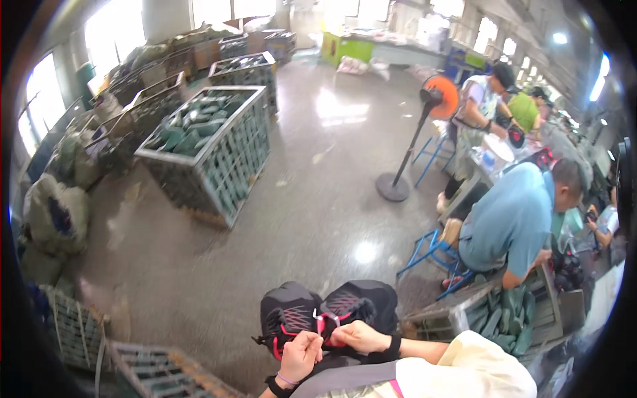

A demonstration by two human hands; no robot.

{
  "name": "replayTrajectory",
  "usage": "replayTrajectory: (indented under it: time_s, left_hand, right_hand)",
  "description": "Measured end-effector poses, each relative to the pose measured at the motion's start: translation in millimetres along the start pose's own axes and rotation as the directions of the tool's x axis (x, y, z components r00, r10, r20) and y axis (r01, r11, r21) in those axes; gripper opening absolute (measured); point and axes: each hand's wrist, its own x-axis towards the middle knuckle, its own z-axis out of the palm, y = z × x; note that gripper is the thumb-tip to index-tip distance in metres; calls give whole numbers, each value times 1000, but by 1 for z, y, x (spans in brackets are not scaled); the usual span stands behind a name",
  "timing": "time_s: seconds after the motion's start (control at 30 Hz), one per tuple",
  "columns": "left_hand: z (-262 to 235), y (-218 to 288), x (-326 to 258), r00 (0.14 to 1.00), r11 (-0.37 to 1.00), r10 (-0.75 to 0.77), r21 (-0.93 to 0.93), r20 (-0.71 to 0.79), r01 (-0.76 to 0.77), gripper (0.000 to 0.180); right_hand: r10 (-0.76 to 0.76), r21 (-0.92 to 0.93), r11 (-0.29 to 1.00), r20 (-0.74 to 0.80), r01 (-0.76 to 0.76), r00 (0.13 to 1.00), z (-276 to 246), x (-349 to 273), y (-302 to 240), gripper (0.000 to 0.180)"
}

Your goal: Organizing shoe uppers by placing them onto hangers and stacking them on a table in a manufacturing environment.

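I hold a pair of black shoes with pink trim (326, 308) in front of me, low in the head view, their soles toward the floor. My left hand (300, 354) pinches the pink part between the two shoes from below. My right hand (358, 336) grips the same spot from the right, its wrist wearing a black band. Both hands touch each other at the shoes' inner edges.
A wire crate of green pieces (210, 142) stands on the floor ahead left, with more crates behind it. A standing fan (424, 126) is ahead right. Seated people work at a table at right, the nearest in a blue shirt (514, 219). Another crate (504, 315) sits beside me.
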Motion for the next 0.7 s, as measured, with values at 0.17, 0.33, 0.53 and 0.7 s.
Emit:
replayTrajectory:
  time_s: [0.17, 0.33, 0.53, 0.7]
  left_hand:
    - [-16, 46, 168, 880, 897, 423, 39, 215, -440, 11]
    - [-9, 38, 323, 813, 822, 351, 264, 464, -505, 2]
    - [-20, 54, 499, 862, 854, 287, 297, 417, -428, 5]
    - [-30, 61, 658, 736, 610, 453, 427, 503, -667, 7]
  right_hand:
    - [-310, -102, 951, -372, 293, 875, -81, 96, -21, 26]
    - [-305, -126, 950, -576, 287, 758, -193, 193, -17, 22]
    - [-590, -578, 774, -509, 259, 626, -332, 332, -40, 20]
    - [-684, -653, 689, -439, 316, 583, -454, 439, -87, 9]
